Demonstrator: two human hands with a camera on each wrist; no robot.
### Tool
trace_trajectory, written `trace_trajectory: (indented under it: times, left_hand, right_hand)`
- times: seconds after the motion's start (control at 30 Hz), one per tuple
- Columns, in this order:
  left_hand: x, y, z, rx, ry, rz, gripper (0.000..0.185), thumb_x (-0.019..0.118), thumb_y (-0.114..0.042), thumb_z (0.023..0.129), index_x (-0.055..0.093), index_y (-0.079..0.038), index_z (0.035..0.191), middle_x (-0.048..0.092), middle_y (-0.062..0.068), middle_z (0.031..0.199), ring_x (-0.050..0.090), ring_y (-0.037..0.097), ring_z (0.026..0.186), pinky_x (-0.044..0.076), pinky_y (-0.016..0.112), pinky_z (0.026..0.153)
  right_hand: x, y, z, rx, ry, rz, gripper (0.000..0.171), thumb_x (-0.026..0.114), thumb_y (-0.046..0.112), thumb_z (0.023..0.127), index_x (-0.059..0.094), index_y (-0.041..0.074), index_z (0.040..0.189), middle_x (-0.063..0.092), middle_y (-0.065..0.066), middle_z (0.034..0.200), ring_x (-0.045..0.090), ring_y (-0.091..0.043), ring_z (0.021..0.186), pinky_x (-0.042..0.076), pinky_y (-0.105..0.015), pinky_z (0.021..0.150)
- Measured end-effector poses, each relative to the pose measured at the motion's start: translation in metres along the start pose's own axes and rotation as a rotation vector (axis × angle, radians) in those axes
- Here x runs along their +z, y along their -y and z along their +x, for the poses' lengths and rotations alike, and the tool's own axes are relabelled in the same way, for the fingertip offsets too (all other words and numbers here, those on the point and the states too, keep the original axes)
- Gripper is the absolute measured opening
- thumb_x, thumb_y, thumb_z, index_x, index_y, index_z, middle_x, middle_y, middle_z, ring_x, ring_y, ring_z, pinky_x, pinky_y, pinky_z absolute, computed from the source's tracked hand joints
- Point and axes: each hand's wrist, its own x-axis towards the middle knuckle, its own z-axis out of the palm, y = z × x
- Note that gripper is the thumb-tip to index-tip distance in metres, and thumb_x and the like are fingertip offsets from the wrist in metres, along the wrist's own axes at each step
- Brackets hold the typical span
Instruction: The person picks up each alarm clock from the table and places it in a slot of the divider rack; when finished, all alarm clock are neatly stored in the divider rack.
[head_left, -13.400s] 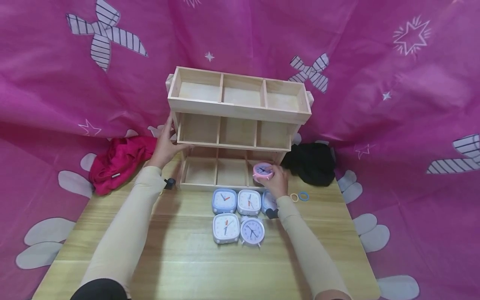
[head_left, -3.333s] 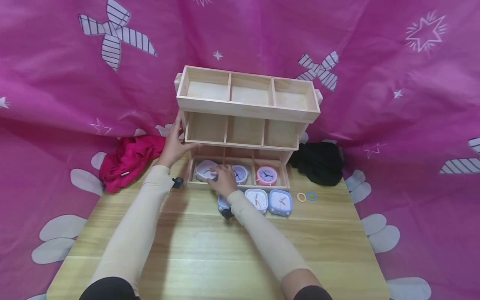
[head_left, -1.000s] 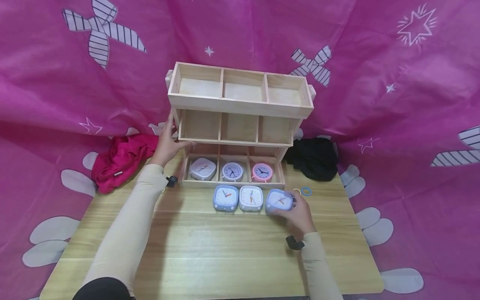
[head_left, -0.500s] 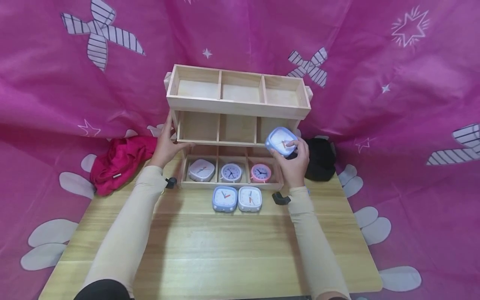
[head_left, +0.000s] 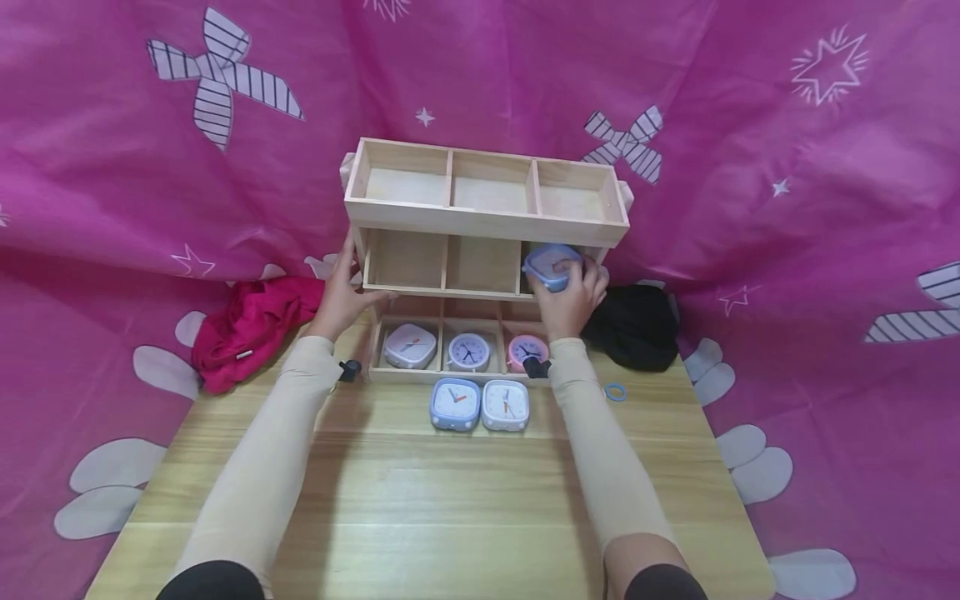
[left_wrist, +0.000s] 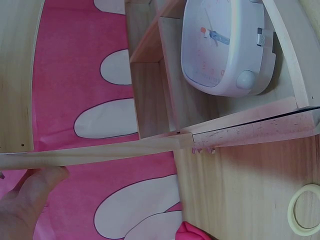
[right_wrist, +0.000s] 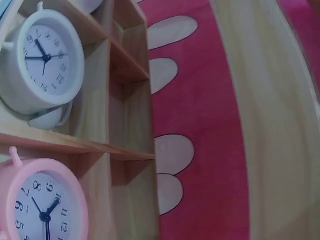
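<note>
My right hand grips a blue alarm clock, which sits tilted in the right compartment of the middle tier of a three-tier wooden box. Straight fingers of my left hand rest along the box's left side, thumb at the middle tier's edge; its thumb side shows in the left wrist view. The bottom tier holds a squarish pale clock, a round pale lilac clock and a pink clock, one per compartment. In front stand a blue clock and a white clock. The right wrist view misses my right hand.
The top tier has three bare compartments. Red cloth lies left of the box, black cloth right. A blue ring lies on the right of the wooden table, a cream ring on the left. Pink curtain hangs behind.
Earlier, pink, pale lilac and squarish pale clocks came into the bottom tier. Since then my right hand has lifted a blue clock from the table into the middle tier. My left hand stays at the box.
</note>
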Motion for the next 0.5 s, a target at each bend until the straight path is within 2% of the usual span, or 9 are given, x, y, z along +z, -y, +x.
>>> trace_trajectory:
  times: [0.13,0.27,0.4,0.5]
  left_hand:
    - [0.002,0.001,-0.001,0.007,-0.008,0.016,0.137,0.092,0.006,0.077,0.006,-0.04,0.172,0.029,0.022,0.168,0.04,0.052,0.151,0.05,0.068,0.113]
    - [0.003,0.002,-0.001,0.008,0.0,0.026,0.137,0.093,0.003,0.077,0.005,-0.04,0.172,0.027,0.021,0.171,0.039,0.052,0.152,0.049,0.068,0.115]
    - [0.002,0.001,0.0,-0.01,0.008,0.021,0.137,0.092,0.004,0.078,0.003,-0.041,0.172,0.022,0.017,0.175,0.038,0.052,0.153,0.048,0.068,0.115]
    - [0.002,0.001,0.003,-0.007,0.008,0.019,0.138,0.092,0.005,0.077,0.004,-0.042,0.172,0.023,0.017,0.174,0.038,0.052,0.153,0.047,0.069,0.116]
  right_hand:
    - [0.005,-0.006,-0.002,-0.018,0.008,-0.056,0.049,0.094,0.047,0.078,0.071,0.008,0.097,0.062,-0.019,0.141,0.042,-0.045,0.14,0.031,-0.063,0.124]
    - [0.004,-0.011,-0.003,-0.059,0.019,-0.079,0.045,0.095,0.041,0.078,0.074,0.004,0.092,0.065,-0.021,0.141,0.044,-0.047,0.138,0.033,-0.067,0.122]
    - [-0.003,-0.011,-0.002,-0.076,0.07,-0.05,0.043,0.093,0.038,0.079,0.075,0.0,0.091,0.064,-0.023,0.144,0.043,-0.048,0.14,0.033,-0.067,0.123]
    - [-0.014,-0.009,-0.004,-0.052,0.131,0.03,0.038,0.092,0.033,0.081,0.076,-0.001,0.09,0.061,-0.024,0.149,0.041,-0.046,0.144,0.031,-0.065,0.125]
